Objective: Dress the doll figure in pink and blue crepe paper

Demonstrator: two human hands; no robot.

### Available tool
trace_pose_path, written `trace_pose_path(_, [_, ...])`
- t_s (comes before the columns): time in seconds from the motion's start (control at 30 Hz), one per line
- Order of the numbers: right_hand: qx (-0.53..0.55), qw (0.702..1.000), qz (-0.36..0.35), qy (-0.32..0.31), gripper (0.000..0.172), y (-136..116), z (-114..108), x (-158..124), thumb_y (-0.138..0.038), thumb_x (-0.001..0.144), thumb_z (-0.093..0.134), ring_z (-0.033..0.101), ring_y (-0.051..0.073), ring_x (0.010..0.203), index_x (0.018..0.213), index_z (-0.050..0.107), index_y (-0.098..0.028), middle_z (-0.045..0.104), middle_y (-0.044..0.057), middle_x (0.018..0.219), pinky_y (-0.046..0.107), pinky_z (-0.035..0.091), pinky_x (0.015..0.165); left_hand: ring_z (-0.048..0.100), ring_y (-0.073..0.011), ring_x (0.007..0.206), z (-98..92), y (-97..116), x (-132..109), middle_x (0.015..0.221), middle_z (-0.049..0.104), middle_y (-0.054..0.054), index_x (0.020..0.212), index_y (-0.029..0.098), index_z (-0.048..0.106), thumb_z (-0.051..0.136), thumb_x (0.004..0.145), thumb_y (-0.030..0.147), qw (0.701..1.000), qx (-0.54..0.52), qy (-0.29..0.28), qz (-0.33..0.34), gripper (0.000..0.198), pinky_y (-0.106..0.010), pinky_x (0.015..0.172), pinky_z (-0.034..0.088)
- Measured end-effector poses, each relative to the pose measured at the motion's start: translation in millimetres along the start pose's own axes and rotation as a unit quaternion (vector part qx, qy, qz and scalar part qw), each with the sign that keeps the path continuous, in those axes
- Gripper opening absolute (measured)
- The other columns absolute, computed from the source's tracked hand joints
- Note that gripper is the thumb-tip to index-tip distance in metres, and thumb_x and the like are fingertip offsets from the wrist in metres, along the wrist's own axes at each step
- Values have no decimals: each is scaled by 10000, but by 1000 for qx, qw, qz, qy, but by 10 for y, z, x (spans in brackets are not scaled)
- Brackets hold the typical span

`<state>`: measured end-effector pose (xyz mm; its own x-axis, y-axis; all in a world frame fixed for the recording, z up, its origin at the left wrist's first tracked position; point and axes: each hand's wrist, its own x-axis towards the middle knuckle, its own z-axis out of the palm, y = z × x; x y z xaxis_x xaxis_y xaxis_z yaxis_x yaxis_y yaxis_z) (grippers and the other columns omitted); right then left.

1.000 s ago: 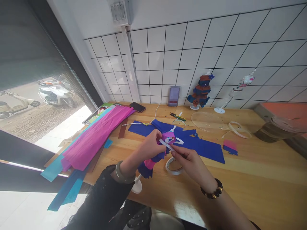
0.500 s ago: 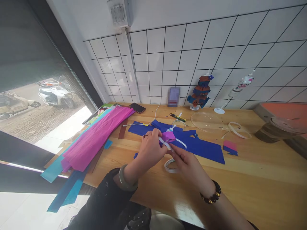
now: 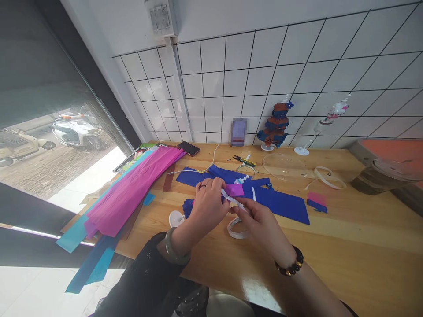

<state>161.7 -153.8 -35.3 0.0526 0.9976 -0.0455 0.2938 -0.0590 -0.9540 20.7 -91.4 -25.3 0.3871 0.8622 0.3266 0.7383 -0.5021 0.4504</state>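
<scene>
My left hand (image 3: 209,200) is closed around a small figure that lies nearly sideways, wrapped in magenta crepe paper (image 3: 235,189) and blue crepe paper. Its white tip (image 3: 243,179) points right, while its round white base (image 3: 176,219) shows left of the hand. A white strip of tape (image 3: 230,198) runs from the wrapped figure to my right hand (image 3: 261,222), whose fingers pinch it. Part of the strip curls up behind those fingers. Just below lies a roll of white tape (image 3: 236,235). Long blue crepe paper (image 3: 284,205) spreads under and behind both hands.
Pink crepe paper (image 3: 132,193) and teal strips (image 3: 77,266) lie at the left. Behind are a phone (image 3: 189,148), a yellow-black cutter (image 3: 243,161) and a paper-dressed figure (image 3: 278,125). At right stand another tape ring (image 3: 327,178) and a dark-filled cup (image 3: 372,178).
The wrapped figure has tipped towards the right, and its white base has come into view by my left wrist. My right hand has shifted slightly right, still pinching the tape.
</scene>
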Motion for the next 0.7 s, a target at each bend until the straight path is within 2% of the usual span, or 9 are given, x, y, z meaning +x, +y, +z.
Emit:
trace_pose_path(0.1, [-23,1000,-3,12,375,26,-6,1,-390,857,513,674,218,881,1133,656,-179,736,65,940,292,503,675,528,-244,1003,5,7,7,925,601,-45,905,214,432,527,683,95,1000,8,8,6,269,-434,922,364])
trace_pose_path(0.17, [-19,999,7,25,373,50,-2,2,-401,860,501,668,183,746,1106,672,-178,727,66,921,273,493,605,525,-242,1010,16,0,4,925,599,-49,911,208,441,516,686,89,1000,21,16,16,265,-434,937,358])
trace_pose_path(0.3, [39,998,32,31,414,51,16,7,-424,834,506,559,93,474,1097,675,-152,696,57,879,241,448,466,527,-238,995,55,-38,-11,918,595,-54,911,199,457,509,698,86,997,46,45,40,247,-435,950,351])
trace_pose_path(0.5, [100,993,66,-1,490,-43,21,-8,-440,792,549,544,76,428,1164,632,-132,695,47,822,234,468,455,548,-241,976,101,-92,4,908,610,-63,896,202,470,498,709,60,989,77,101,74,236,-444,964,339])
trace_pose_path(0.7, [128,990,57,-1,429,-76,73,-16,-486,801,543,570,84,445,1077,596,-162,709,60,877,242,501,472,552,-243,995,99,-124,28,953,612,-63,928,206,450,530,676,74,994,16,105,36,296,-425,940,359])
